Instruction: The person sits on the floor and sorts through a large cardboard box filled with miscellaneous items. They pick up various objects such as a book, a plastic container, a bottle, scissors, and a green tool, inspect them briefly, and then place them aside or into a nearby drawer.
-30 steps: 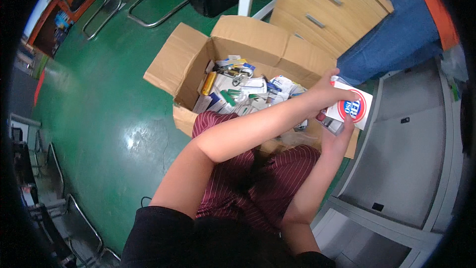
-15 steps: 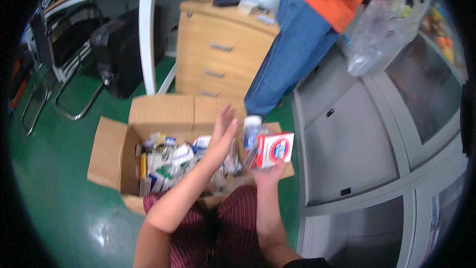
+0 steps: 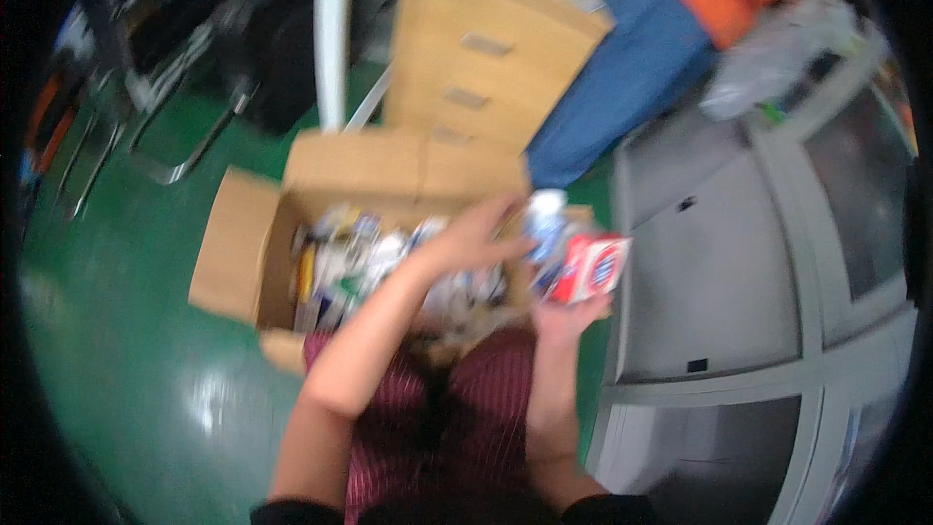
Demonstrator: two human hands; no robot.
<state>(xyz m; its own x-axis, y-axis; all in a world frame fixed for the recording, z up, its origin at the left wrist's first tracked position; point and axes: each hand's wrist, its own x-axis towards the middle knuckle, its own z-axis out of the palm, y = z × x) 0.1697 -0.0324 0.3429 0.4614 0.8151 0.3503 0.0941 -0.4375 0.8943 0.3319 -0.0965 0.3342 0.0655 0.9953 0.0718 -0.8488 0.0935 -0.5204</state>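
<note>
Changed: your left hand (image 3: 471, 235), raised away from the bottle (image 3: 544, 219) half a second ago, is now reaching up to its near side; your right hand (image 3: 569, 316) is therefore bearing the box alone.
Left hand, one: fingers are parting in a loose curve; whether they are touching the bottle, you cannot tell.
Right hand, one: fingers are cupping the box from below.
Red-and-white box (image 3: 591, 269), one: sitting in your right hand, above the carton's right end.
Bottle, white-capped, one: standing just beside the box; its support is not showing clearly.
Cardboard carton (image 3: 360, 163), one: holding mixed packets (image 3: 384, 251), blurring and overlapping beyond counting.
Drawer handles (image 3: 486, 44): three are showing.
</note>
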